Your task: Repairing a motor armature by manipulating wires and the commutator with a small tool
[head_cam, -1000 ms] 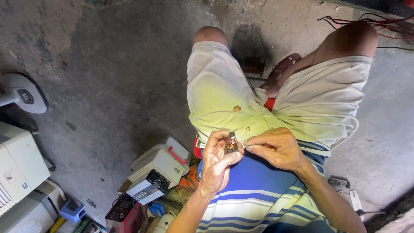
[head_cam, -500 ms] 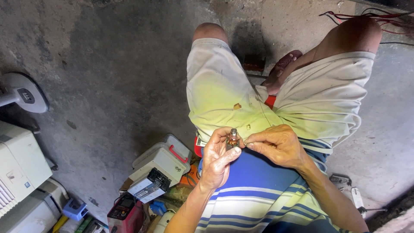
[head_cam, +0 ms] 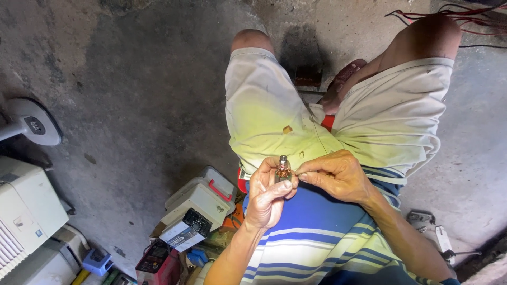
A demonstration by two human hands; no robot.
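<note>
A: where's the little metal part?
B: over the lap, left hand clenched round it, right hand pinching its coppery end, grey boxes on the floor beside

A makeshift repair workshop on a bare, stained concrete floor: grey meter boxes, a red tester, loose red wires, a fan base and white appliance casings lie scattered about.
</note>
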